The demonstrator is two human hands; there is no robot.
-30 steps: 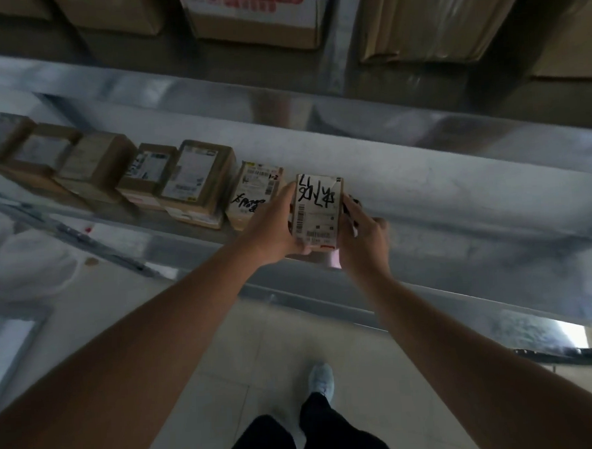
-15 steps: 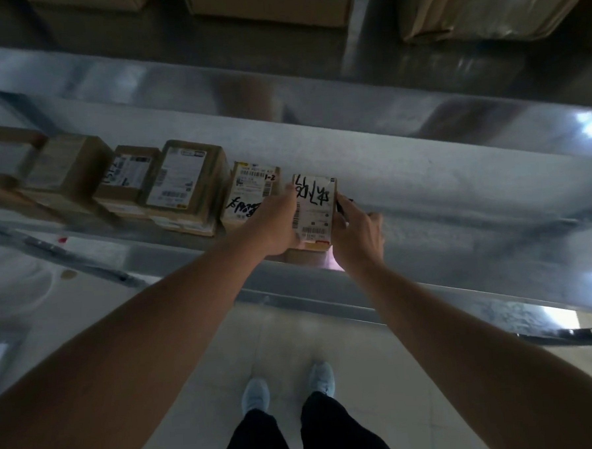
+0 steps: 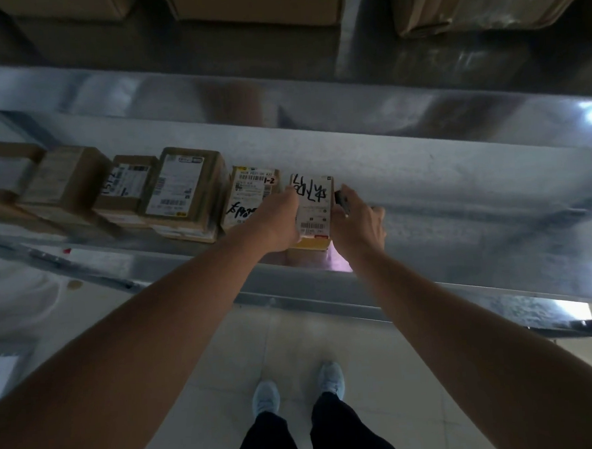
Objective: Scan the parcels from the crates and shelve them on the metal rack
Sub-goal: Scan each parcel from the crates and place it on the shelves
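Since a second ago the parcel (image 3: 314, 206) has settled onto the metal rack (image 3: 457, 195) shelf near its front edge; left hand (image 3: 277, 222) grips it; right hand (image 3: 358, 221) steadies it, apparently pinching a dark scanner (image 3: 340, 198); square it beside the neighbouring box (image 3: 252, 195).

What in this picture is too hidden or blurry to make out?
Head view only:
- Dark object in the right hand: mostly hidden by the fingers.
- Parcel label: printed text too small; the left hand hides its left side.
- Neighbour parcel: lower right covered by the left hand.
- Far-left parcels: blurred, cut by the left edge.
- Upper-shelf boxes: cut by the top edge.
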